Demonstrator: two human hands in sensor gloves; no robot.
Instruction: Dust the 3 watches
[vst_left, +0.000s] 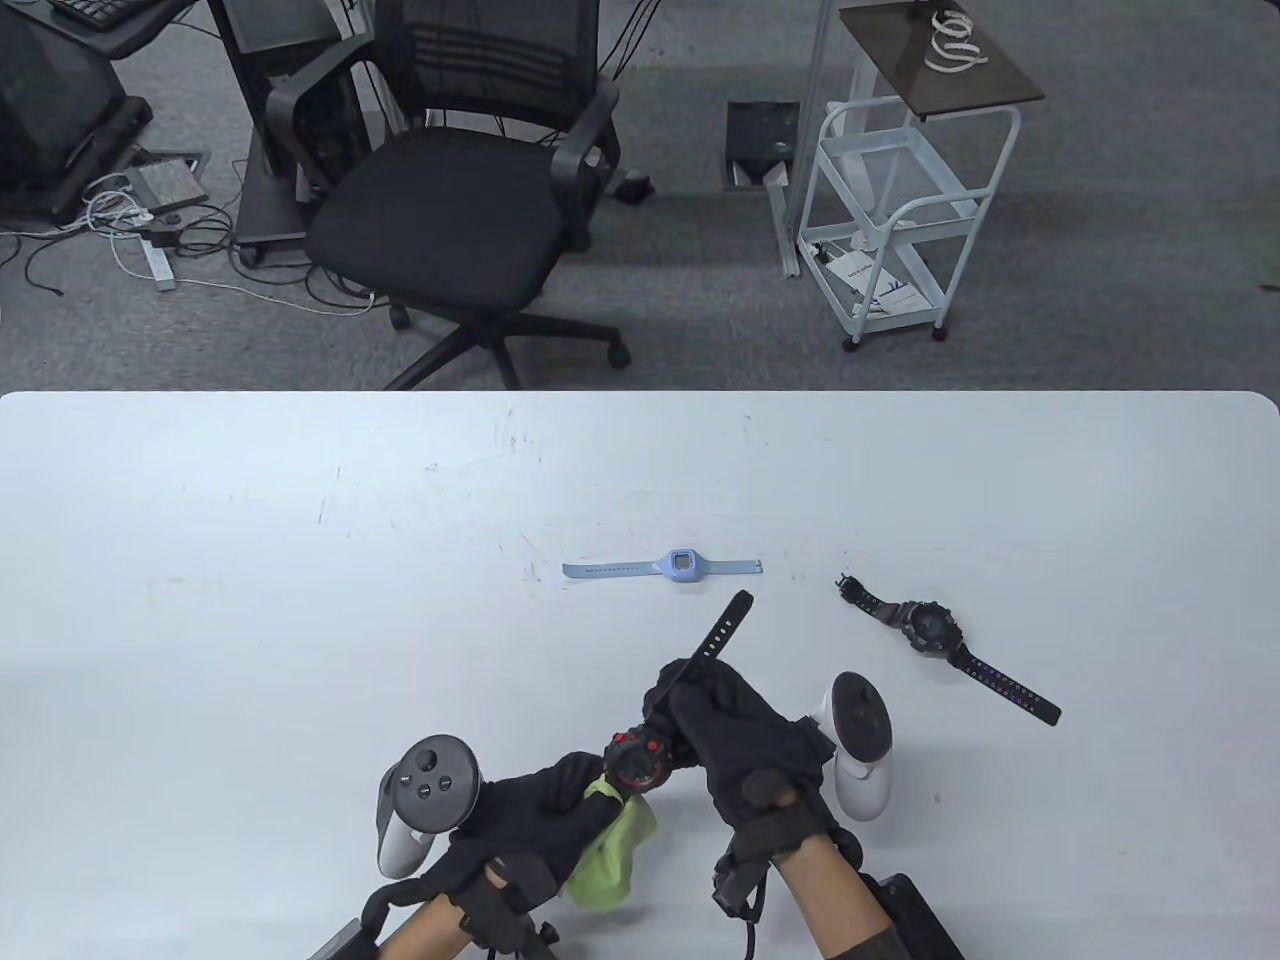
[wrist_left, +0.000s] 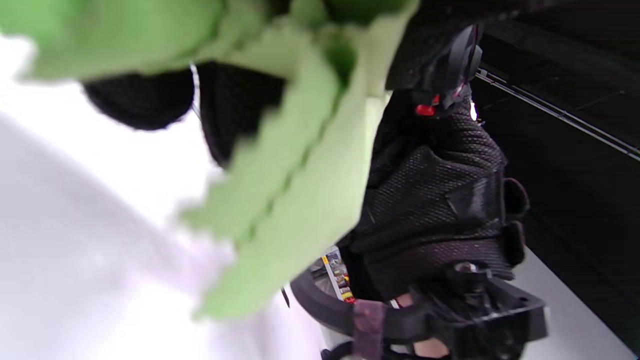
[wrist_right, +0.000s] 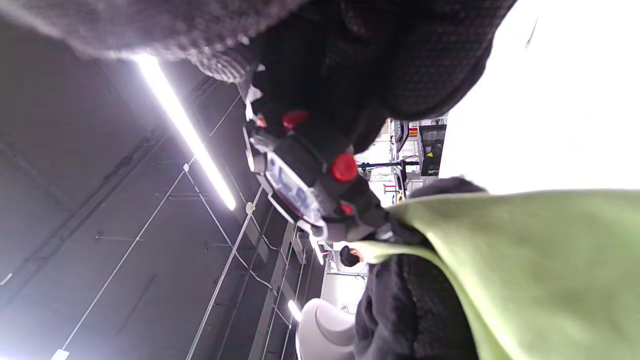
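From above, the right hand (vst_left: 740, 735) grips a black watch with red buttons (vst_left: 640, 760) above the desk's near edge, fingers curled round its strap, while the left hand (vst_left: 545, 815) pinches a green cloth (vst_left: 615, 845) against the lower end of the watch. Only the right wrist view shows the watch's grey digital face (wrist_right: 292, 192) and red buttons, with the cloth (wrist_right: 525, 265) touching the case; the digits are too blurred to read. The left wrist view shows mostly folded cloth (wrist_left: 300, 190) and the right glove behind it. The white desk (vst_left: 250, 600) is scuffed with small marks. Near its middle lies a light blue watch (vst_left: 680, 566), flat, its strap running parallel to the far edge. Toward the right lies a second black watch (vst_left: 930, 630), slanting from the middle toward the near right corner. The held watch's free strap points up and away toward the blue one. Beyond the desk stand a black office chair (vst_left: 450, 200) and a white wire cart (vst_left: 900, 210) on grey carpet.
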